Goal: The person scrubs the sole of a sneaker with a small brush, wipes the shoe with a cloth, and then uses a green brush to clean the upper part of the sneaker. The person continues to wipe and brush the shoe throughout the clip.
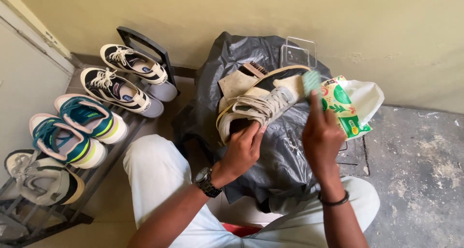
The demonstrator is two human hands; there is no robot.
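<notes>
My left hand (243,148) grips a dirty white and black sneaker (263,102) by its heel opening and holds it tilted above a black plastic sheet (285,156). A watch sits on that wrist. My right hand (320,137) holds a small green sponge (311,81) against the sneaker's toe side. A dark band circles the right wrist. Behind the sneaker lies a second worn shoe (235,83) with a brown brush (255,69) on it.
A green and white plastic packet (350,108) and a clear plastic box (298,52) lie beside the sheet near the yellow wall. On the left a dark metal shoe rack (140,40) carries several sneakers. My knees in white trousers (154,170) are below.
</notes>
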